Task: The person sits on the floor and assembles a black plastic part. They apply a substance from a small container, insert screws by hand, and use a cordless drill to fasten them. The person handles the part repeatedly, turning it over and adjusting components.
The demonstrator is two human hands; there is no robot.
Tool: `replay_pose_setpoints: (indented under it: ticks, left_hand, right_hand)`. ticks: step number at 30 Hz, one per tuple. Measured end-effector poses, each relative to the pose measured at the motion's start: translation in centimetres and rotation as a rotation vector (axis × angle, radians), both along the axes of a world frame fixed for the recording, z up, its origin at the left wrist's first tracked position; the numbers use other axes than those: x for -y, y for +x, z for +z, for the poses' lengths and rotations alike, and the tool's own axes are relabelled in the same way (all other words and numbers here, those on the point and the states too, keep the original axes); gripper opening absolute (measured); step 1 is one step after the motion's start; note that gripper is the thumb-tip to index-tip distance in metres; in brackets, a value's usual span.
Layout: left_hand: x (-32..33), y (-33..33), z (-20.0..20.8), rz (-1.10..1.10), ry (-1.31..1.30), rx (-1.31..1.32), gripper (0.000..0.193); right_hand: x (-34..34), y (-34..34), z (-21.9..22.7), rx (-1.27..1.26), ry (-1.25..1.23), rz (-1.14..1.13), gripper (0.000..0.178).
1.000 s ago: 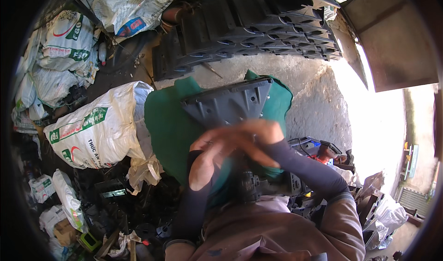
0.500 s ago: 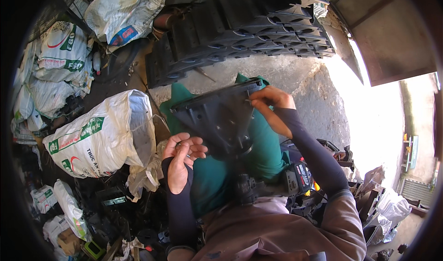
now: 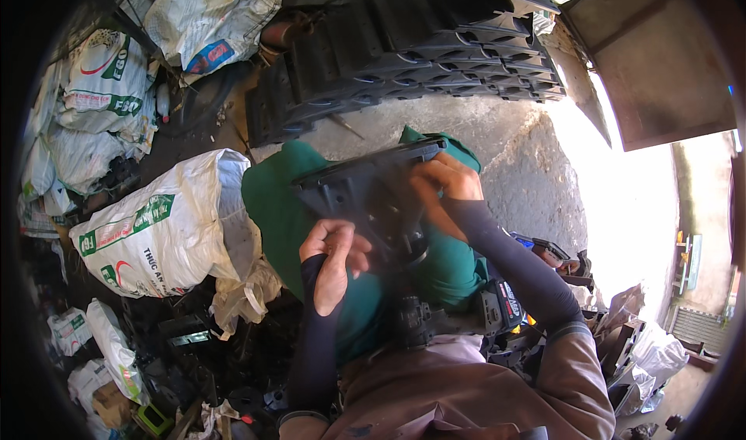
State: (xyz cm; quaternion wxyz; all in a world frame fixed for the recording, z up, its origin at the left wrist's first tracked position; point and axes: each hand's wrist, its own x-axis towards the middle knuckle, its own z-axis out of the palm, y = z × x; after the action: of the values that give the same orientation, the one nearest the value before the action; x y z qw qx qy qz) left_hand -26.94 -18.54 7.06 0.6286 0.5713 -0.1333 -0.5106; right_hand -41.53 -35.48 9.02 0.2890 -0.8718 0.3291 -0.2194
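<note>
A black, funnel-shaped plastic part (image 3: 365,187) lies across my lap on green trousers, its wide rim away from me. My right hand (image 3: 449,187) is at its right side, fingers bent together against the inner face; whatever they pinch is too small and smeared to make out. Over the part's lower left side is my left hand (image 3: 334,257), its fingers curled toward the thumb and partly blurred. What it holds, if anything, is hidden. Close to my waist rests a cordless power tool (image 3: 416,316) with a black and red battery.
Stacked black plastic parts (image 3: 388,59) stand beyond my knees. An open white sack (image 3: 159,226) lies at my left, with more white sacks (image 3: 105,90) behind it. Dark clutter covers the lower left floor. At far right is a brown metal panel (image 3: 657,59).
My left hand has moved right and up, over the part, its fingers curling more. My right hand has shifted slightly left and down along the part. My left knee has swung outward.
</note>
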Motion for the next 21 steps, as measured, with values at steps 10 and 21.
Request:
replay_pose_setpoints:
  ticks: [10, 21]
  left_hand:
    - [0.1, -0.5, -0.4, 0.054, -0.014, -0.035, 0.011]
    - [0.2, -0.6, -0.4, 0.076, -0.046, -0.007, 0.013]
  right_hand:
    - [0.6, 1.5, 1.6, -0.149, 0.425, -0.392, 0.019]
    - [1.6, 0.5, 2.2, -0.204, 0.526, -0.356, 0.034]
